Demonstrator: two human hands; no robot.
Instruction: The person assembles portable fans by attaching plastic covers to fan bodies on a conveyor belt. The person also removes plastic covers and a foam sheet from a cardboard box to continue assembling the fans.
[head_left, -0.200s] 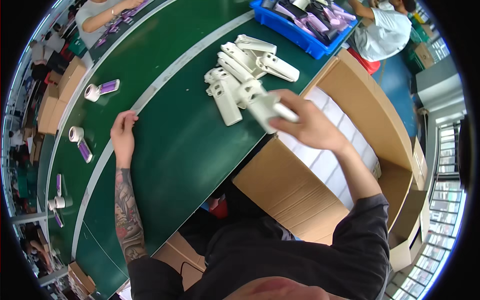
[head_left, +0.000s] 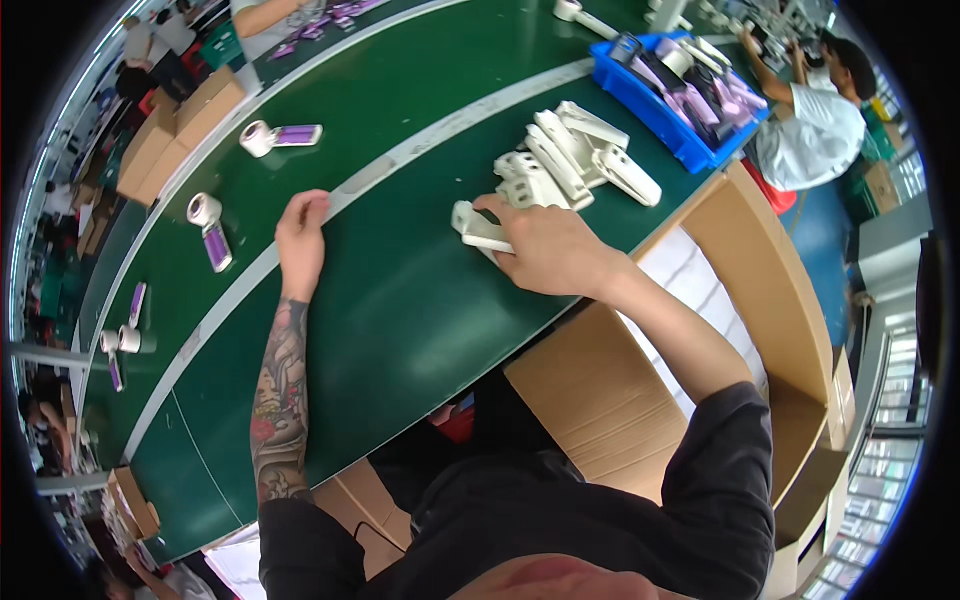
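white part: i see the white part (head_left: 478,232) over the green table (head_left: 400,330), just beside the pile of similar white parts (head_left: 570,150); i can't tell whether it touches the table.
right hand: my right hand (head_left: 555,250) has thumb and fingers clamped on the part, covering its far end.
left hand: my left hand (head_left: 302,240) has its fingers loosely curled near the pale strip (head_left: 430,138), nothing visible in them.
heft: i'd judge it light, likely moulded plastic.
give: probably stiff; thin edges might chip if dropped.
slip: smooth faces could slide a little under dry fingertips.
hold: i'd pinch across the long sides near the middle, off the blocky end.
look: off-white, long and narrow, with a raised block at the exposed end.
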